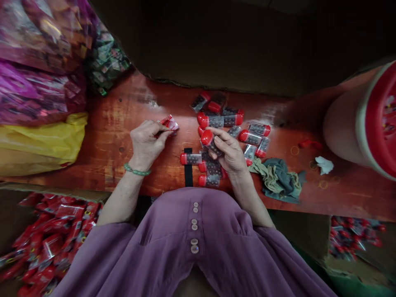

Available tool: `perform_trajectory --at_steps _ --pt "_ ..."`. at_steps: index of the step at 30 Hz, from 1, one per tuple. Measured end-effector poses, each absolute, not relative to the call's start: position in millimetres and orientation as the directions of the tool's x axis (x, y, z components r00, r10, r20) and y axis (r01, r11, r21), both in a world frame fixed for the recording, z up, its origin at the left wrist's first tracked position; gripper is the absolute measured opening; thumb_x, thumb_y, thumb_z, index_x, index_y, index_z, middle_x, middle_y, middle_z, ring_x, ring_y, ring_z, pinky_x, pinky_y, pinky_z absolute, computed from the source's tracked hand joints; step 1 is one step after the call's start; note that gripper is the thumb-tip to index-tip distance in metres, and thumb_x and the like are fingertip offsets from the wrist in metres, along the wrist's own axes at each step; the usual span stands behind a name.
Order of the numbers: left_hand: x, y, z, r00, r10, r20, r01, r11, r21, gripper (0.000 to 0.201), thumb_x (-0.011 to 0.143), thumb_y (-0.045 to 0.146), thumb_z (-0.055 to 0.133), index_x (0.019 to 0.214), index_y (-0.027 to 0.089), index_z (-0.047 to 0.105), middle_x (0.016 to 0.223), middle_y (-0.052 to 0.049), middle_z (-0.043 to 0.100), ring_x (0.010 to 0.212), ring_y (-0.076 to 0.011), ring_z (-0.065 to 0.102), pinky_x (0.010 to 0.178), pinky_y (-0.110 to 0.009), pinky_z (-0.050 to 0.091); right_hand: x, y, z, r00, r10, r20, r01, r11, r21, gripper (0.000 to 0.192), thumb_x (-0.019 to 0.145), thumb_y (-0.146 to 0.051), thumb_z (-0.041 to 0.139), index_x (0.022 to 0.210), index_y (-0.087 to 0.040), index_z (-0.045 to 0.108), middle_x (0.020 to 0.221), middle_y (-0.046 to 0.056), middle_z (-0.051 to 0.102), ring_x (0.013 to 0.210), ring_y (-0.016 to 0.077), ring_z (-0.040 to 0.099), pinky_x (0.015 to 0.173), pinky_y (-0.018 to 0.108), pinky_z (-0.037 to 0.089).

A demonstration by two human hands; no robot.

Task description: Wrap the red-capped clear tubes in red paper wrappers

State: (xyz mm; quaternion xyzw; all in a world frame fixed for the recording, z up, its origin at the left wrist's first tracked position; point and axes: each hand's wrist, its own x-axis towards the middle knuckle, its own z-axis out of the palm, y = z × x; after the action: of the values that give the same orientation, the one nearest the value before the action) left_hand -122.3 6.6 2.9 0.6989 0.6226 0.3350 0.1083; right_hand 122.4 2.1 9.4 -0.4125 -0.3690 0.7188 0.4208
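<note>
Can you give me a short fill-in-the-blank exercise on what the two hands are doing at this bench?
1. The right hand grips a clear tube with a ____ cap.
2. The left hand pinches a small red-and-clear wrapper; its wrist wears a ____ bead bracelet.
3. Right of the tube pile, a crumpled ____ lies on the wooden bench.

Missing words: red; green; cloth

No lettering, label, brand or number reads clearly anywhere; print on the shiny purple plastic bags (pixel 37 82) at far left blurs beyond reading.
</note>
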Motion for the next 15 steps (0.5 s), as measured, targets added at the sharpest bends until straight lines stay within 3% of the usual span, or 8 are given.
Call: perform_trajectory --at_steps 4,8,15 --pt "-114.1 -6.8 19.0 0.090 0.931 0.353 0.757 -0.295 0.583 0.014 0.088 0.033 0.069 0.081 0.022 0.073 0.082 -0.003 0.075 0.076 -0.0174 0.067 0.072 -0.032 0.054 120.4 0.9 13.6 -0.389 0.869 -0.305 -0.229 -0.412 -0.882 0.038 0.083 -0.050 0.069 0.112 -0.026 0.065 0.064 -0.006 0.045 0.047 0.0077 0.030 0.043 0.023 0.031" --pt "-107.3 -17.9 27.7 0.172 0.902 0.396 0.687 -0.398 0.608 0.016 0.091 0.033 0.066 0.084 0.021 0.073 0.082 -0.003 0.075 0.075 -0.0154 0.067 0.074 -0.031 0.055 120.5 3.1 18.8 -0.515 0.815 -0.265 -0.102 -0.365 -0.925 0.045 0.087 -0.053 0.064 0.124 -0.028 0.061 0.064 -0.006 0.035 0.050 0.0098 0.031 0.048 0.024 0.035" --pt "-105.3 -27.6 35.2 0.290 0.844 0.451 0.548 -0.533 0.644 0.009 0.091 0.025 0.066 0.087 0.020 0.072 0.083 -0.004 0.074 0.076 -0.0145 0.068 0.073 -0.029 0.056 125.4 7.7 27.3 -0.641 0.713 -0.284 -0.011 -0.378 -0.926 0.043 0.089 -0.048 0.065 0.128 -0.030 0.063 0.069 -0.004 0.048 0.057 0.0103 0.040 0.054 0.023 0.038"
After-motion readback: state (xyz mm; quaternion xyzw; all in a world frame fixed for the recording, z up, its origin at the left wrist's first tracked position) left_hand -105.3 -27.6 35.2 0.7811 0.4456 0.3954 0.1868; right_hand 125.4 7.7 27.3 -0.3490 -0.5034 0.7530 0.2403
